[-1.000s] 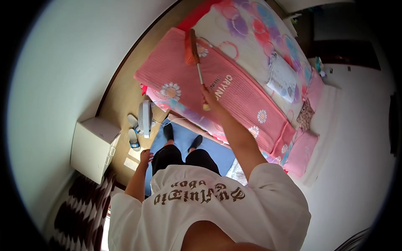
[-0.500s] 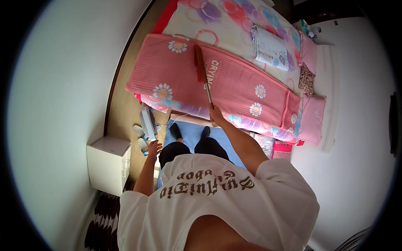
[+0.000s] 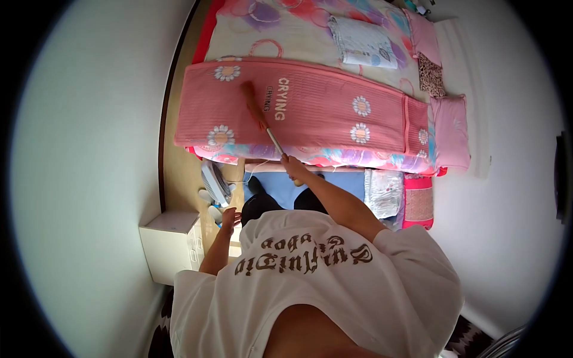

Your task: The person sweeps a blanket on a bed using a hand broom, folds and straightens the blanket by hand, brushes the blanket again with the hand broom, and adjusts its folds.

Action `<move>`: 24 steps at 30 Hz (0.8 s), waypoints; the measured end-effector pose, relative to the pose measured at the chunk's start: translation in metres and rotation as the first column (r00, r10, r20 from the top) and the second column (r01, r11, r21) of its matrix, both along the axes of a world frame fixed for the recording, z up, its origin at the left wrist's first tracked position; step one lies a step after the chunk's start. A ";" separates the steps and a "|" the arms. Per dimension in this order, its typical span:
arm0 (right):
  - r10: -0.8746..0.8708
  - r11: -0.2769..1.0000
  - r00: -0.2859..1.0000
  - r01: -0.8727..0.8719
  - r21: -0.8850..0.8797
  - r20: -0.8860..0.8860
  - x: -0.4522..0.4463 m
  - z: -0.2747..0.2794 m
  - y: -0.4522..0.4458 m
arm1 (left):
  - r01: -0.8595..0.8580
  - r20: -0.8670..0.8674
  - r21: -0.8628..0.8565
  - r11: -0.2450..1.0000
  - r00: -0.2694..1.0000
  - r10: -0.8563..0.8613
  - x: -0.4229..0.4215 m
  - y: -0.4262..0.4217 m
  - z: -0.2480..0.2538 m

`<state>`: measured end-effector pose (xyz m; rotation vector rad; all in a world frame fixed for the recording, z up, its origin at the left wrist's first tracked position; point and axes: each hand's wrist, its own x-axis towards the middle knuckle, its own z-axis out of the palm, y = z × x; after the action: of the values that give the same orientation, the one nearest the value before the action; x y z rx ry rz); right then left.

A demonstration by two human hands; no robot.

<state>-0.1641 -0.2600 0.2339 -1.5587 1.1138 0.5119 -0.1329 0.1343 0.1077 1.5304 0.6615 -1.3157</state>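
A long-handled bed brush (image 3: 255,106) reaches out over the pink blanket (image 3: 322,107) on the bed. My right hand (image 3: 293,167) is closed around its handle, whose end shows below my fist. The brush head lies over the blanket's left part, beside the word "CRYING"; whether the bristles touch the cloth is hard to tell. My left hand (image 3: 230,219) hangs by my left leg, fingers loosely apart and nothing in it. Closest to that hand are a grey and white fan (image 3: 216,184) and some slippers (image 3: 214,213).
Behind the blanket, a folded light quilt (image 3: 363,43) lies on the patterned bed sheet (image 3: 286,45). Pink pillows (image 3: 450,132) are at the right end. A blue mat (image 3: 340,186) is under my feet. A white cabinet (image 3: 173,246) stands at left; packed bedding (image 3: 384,194) sits at right.
The brush head has swept left and toward me across the blanket, with my right hand moving slightly left and down. The camera view has shifted. My left hand stays low and empty.
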 end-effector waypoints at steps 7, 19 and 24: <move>0.328 0.856 0.943 -0.272 -0.440 0.053 -0.141 -0.071 -0.083 | -0.022 0.043 0.043 0.999 0.999 0.021 -0.030 -0.042 0.016; 0.204 0.974 0.977 -0.209 0.083 0.070 -0.378 -0.036 -0.236 | -0.174 0.069 0.007 0.985 0.983 0.173 -0.196 -0.187 0.064; 0.288 0.949 0.956 -0.276 -0.151 0.062 -0.456 0.005 -0.297 | -0.029 0.109 0.103 0.994 0.994 0.018 -0.237 -0.251 0.081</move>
<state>-0.6197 -0.5565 0.2394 -1.8613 0.8827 0.5621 -0.3694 -0.1162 0.1887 1.6611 0.6866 -1.1870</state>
